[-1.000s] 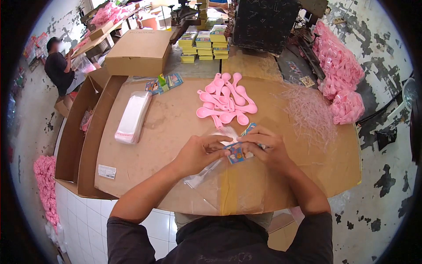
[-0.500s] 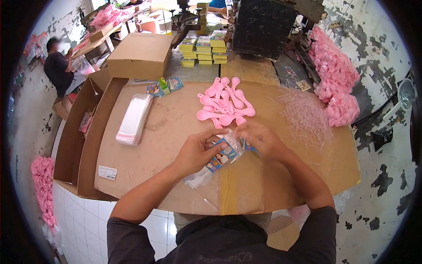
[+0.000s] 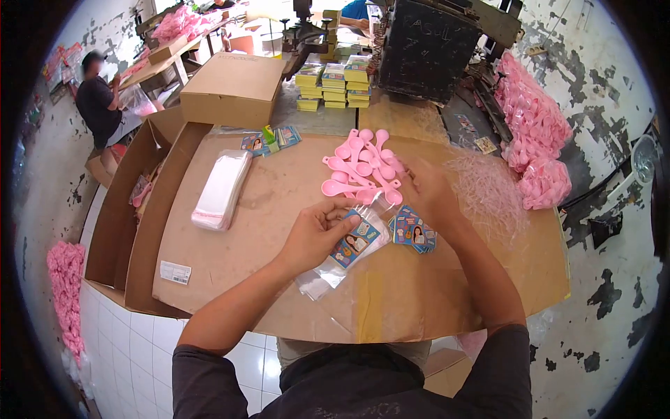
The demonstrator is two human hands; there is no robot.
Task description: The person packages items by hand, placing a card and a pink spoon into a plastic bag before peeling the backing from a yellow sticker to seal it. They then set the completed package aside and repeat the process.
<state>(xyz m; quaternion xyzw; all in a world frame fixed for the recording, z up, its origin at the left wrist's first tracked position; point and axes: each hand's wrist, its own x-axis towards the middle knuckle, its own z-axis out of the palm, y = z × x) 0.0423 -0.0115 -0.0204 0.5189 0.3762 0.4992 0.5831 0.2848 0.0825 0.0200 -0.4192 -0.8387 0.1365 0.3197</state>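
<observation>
Lying near the middle of the brown cardboard work surface (image 3: pixel 279 279), a clear plastic sleeve with a printed colourful card inside (image 3: pixel 349 246), being pinched at its upper end by the left hand (image 3: pixel 314 234), thumb and fingers closing on it. At two o'clock from the sleeve, the right hand (image 3: pixel 427 192) reaching with fingers loosely spread onto the pile of pink plastic spoons (image 3: pixel 363 167); whether gripping one, impossible to tell. At three o'clock, just beside the sleeve, lying a small stack of printed cards (image 3: pixel 413 237); at nine o'clock, well apart, a bundle of clear empty sleeves (image 3: pixel 222 188).
</observation>
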